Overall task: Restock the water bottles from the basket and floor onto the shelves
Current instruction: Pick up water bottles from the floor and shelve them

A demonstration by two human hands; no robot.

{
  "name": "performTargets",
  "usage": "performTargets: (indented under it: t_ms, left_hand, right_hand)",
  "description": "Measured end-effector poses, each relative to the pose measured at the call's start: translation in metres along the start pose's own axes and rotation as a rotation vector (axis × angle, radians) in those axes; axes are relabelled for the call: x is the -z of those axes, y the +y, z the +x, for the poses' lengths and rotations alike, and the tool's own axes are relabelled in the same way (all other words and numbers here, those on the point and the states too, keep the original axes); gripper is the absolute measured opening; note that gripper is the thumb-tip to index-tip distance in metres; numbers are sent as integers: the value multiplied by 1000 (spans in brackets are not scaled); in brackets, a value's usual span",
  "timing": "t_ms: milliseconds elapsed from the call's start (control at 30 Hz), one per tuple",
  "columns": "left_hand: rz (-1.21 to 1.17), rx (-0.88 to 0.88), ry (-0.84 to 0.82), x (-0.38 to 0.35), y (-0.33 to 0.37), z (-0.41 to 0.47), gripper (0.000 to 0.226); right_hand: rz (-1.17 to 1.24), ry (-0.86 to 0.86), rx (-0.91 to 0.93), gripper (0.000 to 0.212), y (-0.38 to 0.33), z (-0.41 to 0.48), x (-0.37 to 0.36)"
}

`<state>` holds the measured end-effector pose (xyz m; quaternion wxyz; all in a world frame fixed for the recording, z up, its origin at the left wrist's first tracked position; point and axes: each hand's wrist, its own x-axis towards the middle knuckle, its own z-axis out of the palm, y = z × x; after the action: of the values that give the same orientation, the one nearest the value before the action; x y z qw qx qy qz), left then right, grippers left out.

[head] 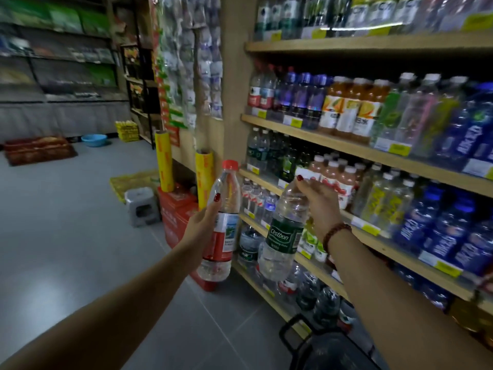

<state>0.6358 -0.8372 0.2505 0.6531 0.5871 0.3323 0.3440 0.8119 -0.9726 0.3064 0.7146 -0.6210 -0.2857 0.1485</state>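
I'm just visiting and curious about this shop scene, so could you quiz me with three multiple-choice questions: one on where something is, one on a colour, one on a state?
1. Where does the grey stool stand?
A. on a shelf
B. on the floor by the red cartons
C. in the basket

2. What colour is the label on the bottle in the right hand?
A. green
B. yellow
C. purple

3. What is the left hand doing?
A. hanging empty
B. pressing on the floor
C. gripping a red-capped bottle

Answers:
1 B, it sits on the floor tiles next to the red cartons.
2 A, the green-label bottle shows it.
3 C, its fingers wrap the red-capped bottle.
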Motion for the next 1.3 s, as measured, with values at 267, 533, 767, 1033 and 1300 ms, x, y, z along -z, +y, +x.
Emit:
performTargets:
  t_ms: [267, 533, 767, 1033, 1300]
  left_hand:
    - [38, 4, -30, 22, 0, 113, 45]
    - [26, 18, -105, 43, 2, 257, 36]
    - [2, 89, -257, 41, 2, 363, 47]
    - [55, 128, -338, 8, -26, 457, 41]
    - [108, 178, -376, -37, -42, 546, 38]
  right_hand:
    - [4, 13, -28, 26, 32, 96, -62]
    - [-41, 133, -59, 26, 69, 195, -119]
    - [-99, 252, -87, 27, 93, 264, -151]
    - [-132, 326, -143, 22, 131, 343, -153]
    - [-145, 363, -148, 16, 161, 456, -136]
